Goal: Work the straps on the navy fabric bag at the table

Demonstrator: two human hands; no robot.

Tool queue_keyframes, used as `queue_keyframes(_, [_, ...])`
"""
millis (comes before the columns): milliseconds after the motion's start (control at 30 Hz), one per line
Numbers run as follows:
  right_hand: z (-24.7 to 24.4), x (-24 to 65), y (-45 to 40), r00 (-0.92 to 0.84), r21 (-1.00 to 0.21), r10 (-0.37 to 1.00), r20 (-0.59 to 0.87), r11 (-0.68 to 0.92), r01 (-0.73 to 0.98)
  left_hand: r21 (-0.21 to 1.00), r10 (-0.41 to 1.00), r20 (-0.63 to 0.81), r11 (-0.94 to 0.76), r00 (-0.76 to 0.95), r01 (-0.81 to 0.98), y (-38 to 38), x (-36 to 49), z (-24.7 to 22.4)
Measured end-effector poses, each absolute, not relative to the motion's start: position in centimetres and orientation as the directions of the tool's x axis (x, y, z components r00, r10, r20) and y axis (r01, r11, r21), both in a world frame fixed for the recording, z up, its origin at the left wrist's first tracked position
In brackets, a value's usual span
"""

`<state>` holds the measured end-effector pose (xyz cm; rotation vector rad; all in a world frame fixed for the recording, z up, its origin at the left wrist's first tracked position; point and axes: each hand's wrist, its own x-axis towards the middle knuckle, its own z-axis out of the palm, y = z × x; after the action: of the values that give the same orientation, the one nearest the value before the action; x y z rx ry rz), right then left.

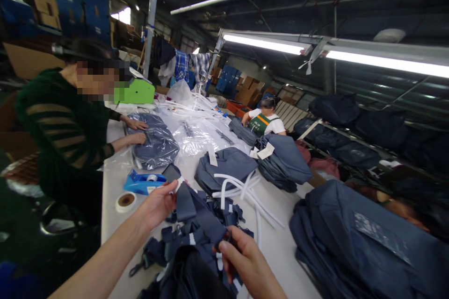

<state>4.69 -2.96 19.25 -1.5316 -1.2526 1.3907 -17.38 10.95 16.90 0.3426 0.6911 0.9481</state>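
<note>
A wide dark blue strap [205, 210] stretches between my hands above the table. My left hand [158, 204] pinches its upper end, where a small white piece shows at the fingertips. My right hand [245, 258] grips the lower end near a dark fitting, which the fingers partly hide. Beneath the strap lies a pile of dark blue straps [191, 238] with clips and white bits. Close to my left hand are a blue tape dispenser [142, 182] and a roll of white tape [125, 202]. White flexible tubes [259, 205] lie beyond my right hand.
Folded blue bags [224, 168] lie mid-table, with a large stack of bags [365, 238] at right. At left, a co-worker [59, 131] presses a plastic-wrapped bag [156, 142]. Another person [264, 119] is at the far side. Low tube lights [266, 44] hang overhead.
</note>
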Motion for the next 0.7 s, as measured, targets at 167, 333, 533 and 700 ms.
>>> queue_keyframes(167, [20.4,4.1,-2.8,-0.183,-0.934,0.921,-0.343,-0.313,0.171,0.872,0.908,-0.419,0.398,-0.015,-0.284,8.2,-19.5,14.0])
queue_keyframes(333, [21.1,2.6,-2.2,-0.278,-0.912,0.869,-0.411,-0.386,0.141,0.816,0.839,0.385,-0.505,0.386,0.283,2.9,-19.2,14.1])
queue_keyframes(533, [20.1,2.3,-2.4,-0.159,-0.872,0.860,-0.485,-0.462,0.162,0.816,0.709,0.183,-0.496,0.681,0.297,0.5,-16.0,15.1])
queue_keyframes(700, [20.5,2.7,-3.4,0.014,-0.916,0.916,-0.400,-0.400,0.019,0.886,0.700,0.000,-0.331,0.714,0.324,1.1,-15.9,16.3])
